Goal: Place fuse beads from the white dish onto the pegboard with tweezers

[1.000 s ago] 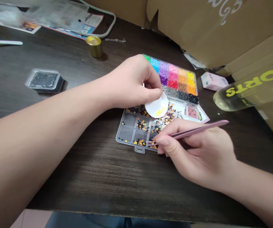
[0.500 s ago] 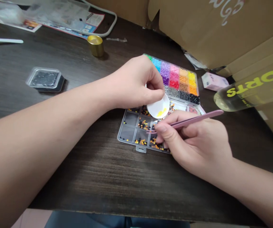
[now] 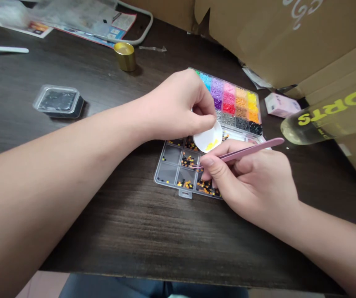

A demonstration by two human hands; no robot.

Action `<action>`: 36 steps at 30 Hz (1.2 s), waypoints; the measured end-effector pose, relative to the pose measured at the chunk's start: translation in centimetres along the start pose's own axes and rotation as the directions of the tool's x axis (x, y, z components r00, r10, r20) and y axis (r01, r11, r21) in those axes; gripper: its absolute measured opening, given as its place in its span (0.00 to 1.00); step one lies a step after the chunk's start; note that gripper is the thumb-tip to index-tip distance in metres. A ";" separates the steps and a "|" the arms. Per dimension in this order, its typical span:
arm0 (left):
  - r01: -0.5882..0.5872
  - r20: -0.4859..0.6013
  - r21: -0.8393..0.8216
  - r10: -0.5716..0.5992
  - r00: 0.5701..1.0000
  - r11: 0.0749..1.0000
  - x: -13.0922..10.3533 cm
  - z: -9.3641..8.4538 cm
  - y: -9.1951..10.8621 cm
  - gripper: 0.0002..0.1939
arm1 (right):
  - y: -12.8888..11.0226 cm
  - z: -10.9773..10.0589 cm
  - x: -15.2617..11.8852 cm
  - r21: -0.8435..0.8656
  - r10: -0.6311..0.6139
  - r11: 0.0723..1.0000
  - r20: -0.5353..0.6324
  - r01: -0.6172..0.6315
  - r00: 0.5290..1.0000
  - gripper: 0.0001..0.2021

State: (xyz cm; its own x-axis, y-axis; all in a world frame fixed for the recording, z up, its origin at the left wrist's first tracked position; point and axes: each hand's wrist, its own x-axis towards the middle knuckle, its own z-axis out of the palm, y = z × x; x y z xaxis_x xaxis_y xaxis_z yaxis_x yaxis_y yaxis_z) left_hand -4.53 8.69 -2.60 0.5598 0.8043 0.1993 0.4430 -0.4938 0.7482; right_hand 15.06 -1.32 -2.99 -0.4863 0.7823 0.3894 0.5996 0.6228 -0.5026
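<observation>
My left hand (image 3: 184,105) pinches a small round white dish (image 3: 207,135) that holds some yellow beads (image 3: 211,144). Pink tweezers (image 3: 252,150) are gripped in my right hand (image 3: 249,182), just below and right of the dish. Their tips are over a compartment of black and orange beads (image 3: 188,159) in the clear divided case (image 3: 167,172). The case lies open on the dark table, its far half filled with beads sorted by colour (image 3: 229,97). My hands hide part of the case.
A lidded clear box with black contents (image 3: 59,101) is at the left, a gold cup (image 3: 125,57) behind my left wrist. At the right are a pink-white box (image 3: 281,105), a lying bottle (image 3: 323,120) and cardboard (image 3: 258,41). Plastic bags (image 3: 72,16) lie at the back left.
The tweezers' tips have moved slightly up in the picture, to the compartment of black and orange beads, and their rear end has lowered its reach leftward. The whole view has shifted a little.
</observation>
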 end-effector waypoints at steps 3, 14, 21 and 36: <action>-0.003 -0.003 0.005 0.003 1.000 1.000 0.0 0.0 -0.1 0.12 | 0.2 0.0 0.0 -0.002 -0.003 1.000 0.000 0.003 1.000 0.22; 0.017 0.003 -0.009 -0.017 1.000 1.000 -0.2 -0.1 0.0 0.12 | -0.3 -0.9 -0.4 -0.093 0.043 0.994 -0.171 -0.059 0.984 0.20; 0.008 0.005 -0.021 -0.008 1.000 1.000 -0.2 -0.1 0.0 0.10 | -1.1 -1.7 -0.7 -0.189 0.066 0.977 -0.164 -0.097 0.984 0.14; -0.008 -0.004 0.015 0.008 1.000 1.000 -0.2 -0.1 -0.2 0.13 | -2.0 0.0 -0.5 0.035 0.025 0.999 0.102 -0.029 0.994 0.21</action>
State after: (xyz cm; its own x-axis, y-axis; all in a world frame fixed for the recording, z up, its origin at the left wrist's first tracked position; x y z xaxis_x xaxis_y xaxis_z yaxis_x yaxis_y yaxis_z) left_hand -4.84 8.71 -2.73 0.5603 0.8018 0.2080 0.4489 -0.5050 0.7372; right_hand 14.04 -2.95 -2.19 -0.5333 0.7925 0.2958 0.5910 0.5993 -0.5400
